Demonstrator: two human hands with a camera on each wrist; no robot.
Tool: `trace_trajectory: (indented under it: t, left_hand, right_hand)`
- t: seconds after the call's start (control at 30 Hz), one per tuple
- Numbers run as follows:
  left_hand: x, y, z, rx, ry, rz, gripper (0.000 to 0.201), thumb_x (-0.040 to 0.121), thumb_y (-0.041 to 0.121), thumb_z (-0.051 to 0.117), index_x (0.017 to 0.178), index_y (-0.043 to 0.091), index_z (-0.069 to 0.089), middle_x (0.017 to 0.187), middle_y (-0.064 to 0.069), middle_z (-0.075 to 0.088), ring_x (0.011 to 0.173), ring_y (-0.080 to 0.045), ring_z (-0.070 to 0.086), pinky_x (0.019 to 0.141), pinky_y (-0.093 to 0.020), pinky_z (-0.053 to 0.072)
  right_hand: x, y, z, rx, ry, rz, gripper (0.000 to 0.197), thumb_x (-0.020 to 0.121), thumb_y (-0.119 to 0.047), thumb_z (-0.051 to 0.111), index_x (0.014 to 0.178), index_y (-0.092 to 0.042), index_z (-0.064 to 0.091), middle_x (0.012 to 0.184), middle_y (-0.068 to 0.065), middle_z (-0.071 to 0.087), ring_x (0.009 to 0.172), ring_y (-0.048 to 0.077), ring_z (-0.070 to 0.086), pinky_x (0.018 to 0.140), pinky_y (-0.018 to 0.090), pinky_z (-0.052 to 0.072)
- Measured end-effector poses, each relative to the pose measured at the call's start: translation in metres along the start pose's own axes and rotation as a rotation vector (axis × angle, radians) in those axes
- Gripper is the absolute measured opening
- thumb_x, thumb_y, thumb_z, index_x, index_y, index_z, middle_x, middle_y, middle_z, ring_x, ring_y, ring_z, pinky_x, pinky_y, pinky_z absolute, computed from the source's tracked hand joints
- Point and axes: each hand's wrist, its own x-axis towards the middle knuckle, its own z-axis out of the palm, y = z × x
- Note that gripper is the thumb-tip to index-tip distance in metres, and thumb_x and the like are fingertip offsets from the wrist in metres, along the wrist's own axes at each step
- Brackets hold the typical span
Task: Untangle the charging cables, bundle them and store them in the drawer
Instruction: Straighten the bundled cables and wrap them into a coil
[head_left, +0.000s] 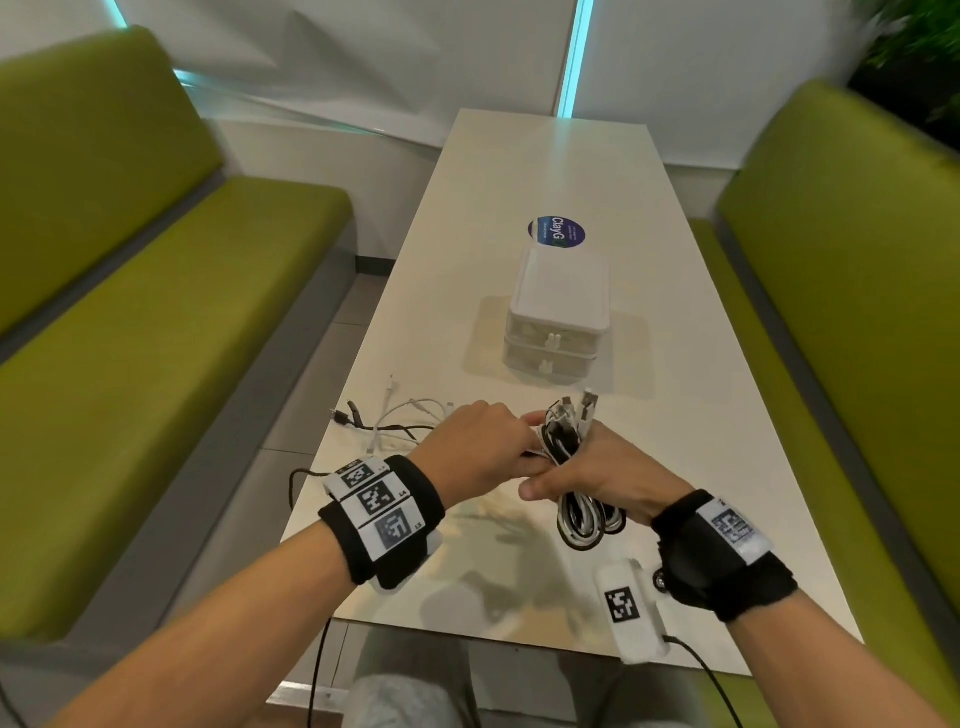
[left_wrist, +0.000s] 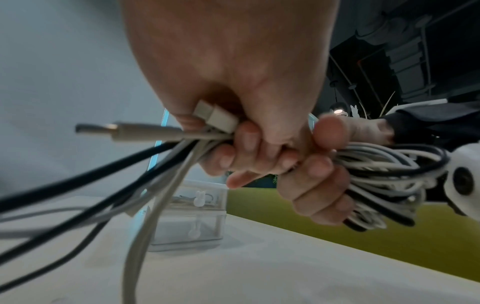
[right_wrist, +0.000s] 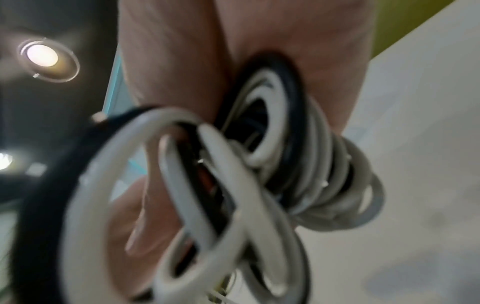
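Drawer unit (head_left: 557, 312) mid-table (head_left: 701, 415) — loose cables (head_left: 400, 421) front-left, cable bundle (head_left: 571, 467) betw. both hands.

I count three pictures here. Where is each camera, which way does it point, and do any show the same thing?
Head: on the head, looking down the table; both forearms and hands show.
Left wrist: under the left hand, facing its fingers, which grip cables; the drawer box stands beyond.
Right wrist: under the right hand, facing the coiled cable bundle, blurred.
Shared: every view shows the bundle; head and left wrist also the drawer box.
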Motion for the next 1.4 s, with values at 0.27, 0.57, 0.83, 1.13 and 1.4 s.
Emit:
trace_trajectory:
  t: [0.27,0.57,0.83,1.13,1.4]
  left_hand:
    - [0.002,-0.011,-0.006,-0.084,-0.057,-0.091,0.061,0.068,0.069,0.069,0.057,0.009,0.059,0.044,0.001,0.038,0.044,-0.017,0.031,0.047,-0.030,0.024]
    - [-0.007,-0.029,-0.007,-0.350,-0.267,-0.065,0.058,0.068,0.064,0.075,0.048,0.018,0.044,0.044,0.006,0.033,0.044,-0.013,0.028,0.048,-0.029,0.024]
    - [-0.016,-0.040,-0.003,-0.179,-0.137,-0.099,0.054,0.079,0.062,0.065,0.059,0.013,0.050,0.049,0.002,0.042,0.046,-0.014,0.036,0.051,-0.032,0.028]
    - [-0.022,-0.046,-0.004,-0.243,-0.113,-0.213,0.039,0.081,0.055,0.066,0.064,0.019,0.062,0.052,0.002,0.061,0.042,-0.008,0.051,0.044,-0.020,0.039]
    - [-0.026,-0.054,-0.004,-0.245,0.027,-0.281,0.037,0.077,0.058,0.068,0.065,0.027,0.054,0.055,0.005,0.054,0.051,-0.011,0.050,0.049,-0.026,0.033]
  right_hand:
    - [-0.007,-0.009,0.007,-0.243,-0.117,-0.076,0.038,0.068,-0.014,0.086,0.078,-0.003,0.052,0.066,-0.004,0.045,0.063,0.010,0.043,0.062,0.023,0.034]
    - [-0.011,-0.003,0.011,-0.425,-0.055,-0.044,0.023,0.077,-0.006,0.071,0.071,-0.024,0.058,0.062,-0.008,0.061,0.057,0.018,0.069,0.057,0.028,0.052]
    - [-0.010,-0.003,0.012,-0.538,0.114,-0.070,0.013,0.081,-0.014,0.069,0.074,-0.018,0.058,0.060,0.004,0.067,0.050,0.016,0.063,0.058,0.033,0.054]
    - [0.001,0.006,0.010,-0.506,0.282,-0.222,0.027,0.070,-0.008,0.057,0.085,-0.030,0.060,0.071,-0.012,0.063,0.071,0.024,0.065,0.064,0.044,0.052]
    - [0.006,0.005,0.005,-0.478,0.361,-0.192,0.024,0.080,-0.006,0.064,0.079,-0.029,0.057,0.073,-0.011,0.060,0.065,0.018,0.058,0.068,0.036,0.051]
